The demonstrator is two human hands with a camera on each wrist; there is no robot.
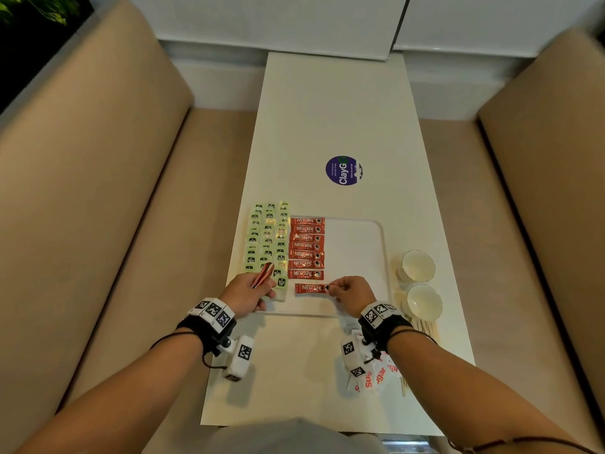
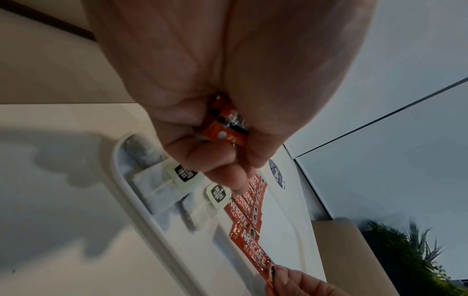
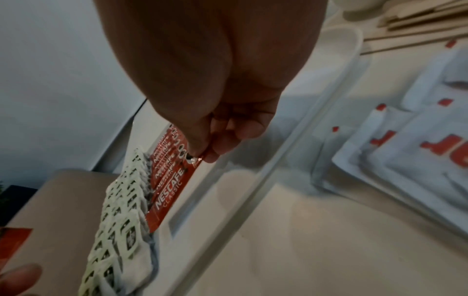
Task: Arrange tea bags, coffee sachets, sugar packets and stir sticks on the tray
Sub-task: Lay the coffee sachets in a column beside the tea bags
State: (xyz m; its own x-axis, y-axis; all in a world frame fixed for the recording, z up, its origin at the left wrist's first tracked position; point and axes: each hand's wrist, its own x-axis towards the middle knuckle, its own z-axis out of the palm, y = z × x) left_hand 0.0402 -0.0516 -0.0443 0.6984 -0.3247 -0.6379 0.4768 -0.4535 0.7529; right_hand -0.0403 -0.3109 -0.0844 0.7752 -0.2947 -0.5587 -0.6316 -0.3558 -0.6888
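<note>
Right grip (image 1: 347, 291) pinches "NESCAFE CLASSIC" sachet (image 1: 310, 288) — tray (image 1: 382, 244).

Glossy foil coffee sachets (image 1: 307, 247) (crinkly), smooth matt plastic tray (image 1: 357, 250).

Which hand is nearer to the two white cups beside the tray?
Right. The right hand pinches a coffee sachet over the tray's near edge, just left of the cups. The left hand holds spare sachets across the tray, by the tea bags.

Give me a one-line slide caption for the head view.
Right hand sets a coffee sachet below the row on the tray; left hand holds spares.
</note>
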